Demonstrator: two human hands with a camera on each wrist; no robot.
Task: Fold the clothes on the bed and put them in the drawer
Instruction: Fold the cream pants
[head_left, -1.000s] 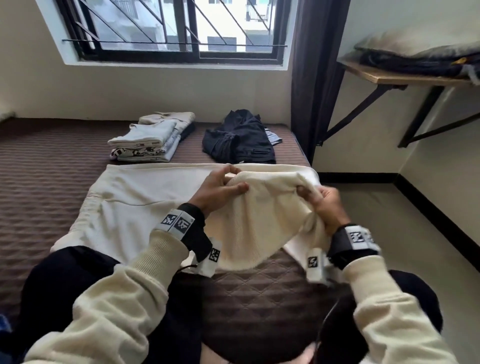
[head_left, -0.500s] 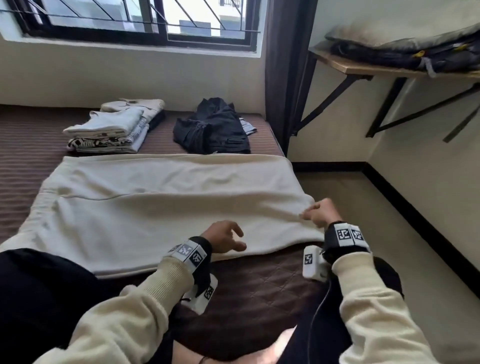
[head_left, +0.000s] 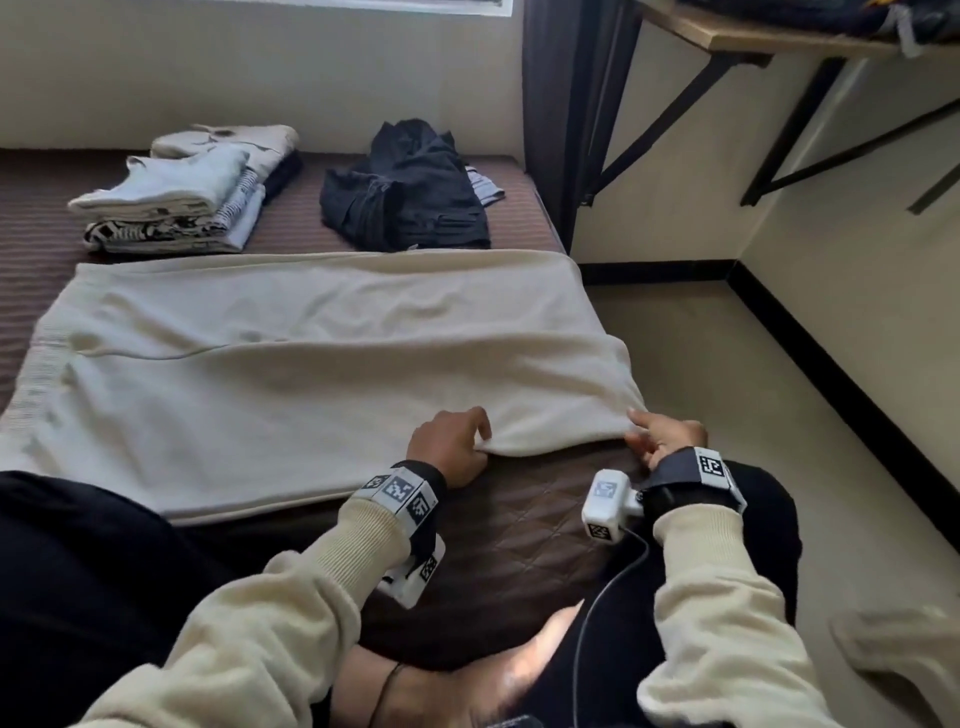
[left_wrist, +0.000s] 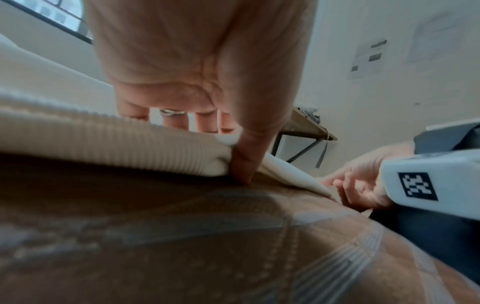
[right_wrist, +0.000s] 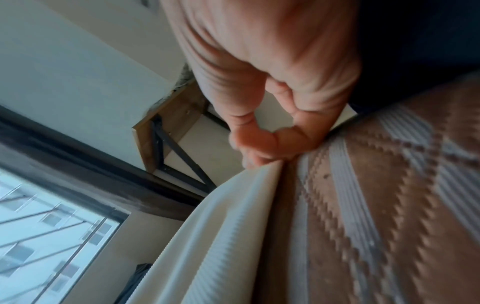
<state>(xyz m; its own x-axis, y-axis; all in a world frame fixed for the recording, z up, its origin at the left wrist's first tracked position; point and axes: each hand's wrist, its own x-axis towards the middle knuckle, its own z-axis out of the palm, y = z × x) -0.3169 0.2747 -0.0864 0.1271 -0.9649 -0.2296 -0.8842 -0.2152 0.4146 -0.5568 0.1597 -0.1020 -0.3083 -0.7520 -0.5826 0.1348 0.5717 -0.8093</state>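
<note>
A cream ribbed garment (head_left: 291, 364) lies spread flat across the brown quilted bed (head_left: 519, 545). My left hand (head_left: 457, 447) pinches its near hem, thumb underneath and fingers on top (left_wrist: 233, 148). My right hand (head_left: 654, 436) is at the garment's near right corner by the bed's edge. In the right wrist view its fingertips (right_wrist: 259, 152) pinch the cloth's edge (right_wrist: 207, 236). A stack of folded light clothes (head_left: 176, 208) sits at the back left of the bed. A crumpled dark pile (head_left: 410, 192) lies at the back middle. No drawer is in view.
The bed's right edge drops to a beige floor (head_left: 727, 415). A dark curtain (head_left: 550, 104) hangs at the bed's far right corner. A wall-mounted wooden shelf (head_left: 779, 36) on black brackets carries bedding. My dark-trousered legs flank the near bed.
One second ago both hands held the garment's end lifted and bunched. It now lies flat, and both hands have dropped to its near hem.
</note>
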